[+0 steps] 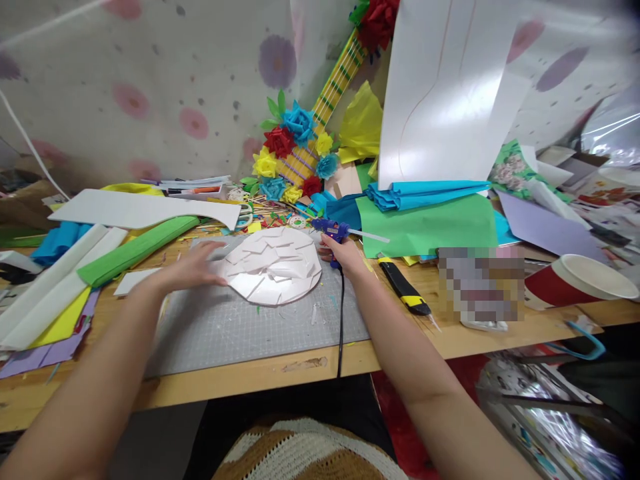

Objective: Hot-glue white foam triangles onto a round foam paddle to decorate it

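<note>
A round white board piece (273,267), covered with overlapping strips of the same white material, lies on the grey cutting mat (225,333). At its left edge is my left hand (197,267), thumb and fingers spread apart; whether it touches the rim I cannot tell. My right hand (337,250) is wrapped round a blue hot glue gun (330,230) at the piece's right edge. A clear glue stick (370,236) sticks out of the gun's back, and its black cord (341,320) runs down over the table edge.
A black and yellow utility knife (404,285) and a red and white paper cup (580,281) are on the right. Rolled crepe paper (137,250) and a white guitar-neck cutout (145,208) lie left. Behind stand a flower-covered yellow guitar (300,163) and a tall white board (445,93).
</note>
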A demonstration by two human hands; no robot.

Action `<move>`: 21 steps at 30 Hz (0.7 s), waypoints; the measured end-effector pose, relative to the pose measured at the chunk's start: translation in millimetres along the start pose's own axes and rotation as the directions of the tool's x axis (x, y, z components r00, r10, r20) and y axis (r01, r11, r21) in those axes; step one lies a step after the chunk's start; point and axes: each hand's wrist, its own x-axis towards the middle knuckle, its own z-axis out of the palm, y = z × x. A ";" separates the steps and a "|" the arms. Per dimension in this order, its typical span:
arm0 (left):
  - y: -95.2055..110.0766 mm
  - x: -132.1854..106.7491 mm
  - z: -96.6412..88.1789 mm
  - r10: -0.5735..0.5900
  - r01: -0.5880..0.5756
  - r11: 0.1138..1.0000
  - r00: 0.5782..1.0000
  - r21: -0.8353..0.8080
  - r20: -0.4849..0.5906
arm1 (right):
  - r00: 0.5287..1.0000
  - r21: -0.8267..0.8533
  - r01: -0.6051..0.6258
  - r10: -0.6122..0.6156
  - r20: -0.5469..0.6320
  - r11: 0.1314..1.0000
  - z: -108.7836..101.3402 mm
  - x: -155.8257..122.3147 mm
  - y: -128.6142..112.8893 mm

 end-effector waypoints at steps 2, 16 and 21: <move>-12.8 -2.0 -10.0 -0.102 0.097 0.993 0.991 0.063 0.082 | 1.000 -0.024 0.010 -0.011 -0.025 1.000 0.7 2.8 2.7; -9.5 9.9 -22.7 -0.065 0.063 0.998 0.988 0.018 0.137 | 0.968 -0.587 0.115 -0.224 -0.115 0.801 -18.3 11.2 4.0; -15.9 20.3 -30.9 -0.065 0.069 0.995 0.996 -0.068 0.061 | 0.960 -0.477 0.156 -0.247 -0.134 0.865 -22.4 21.2 11.9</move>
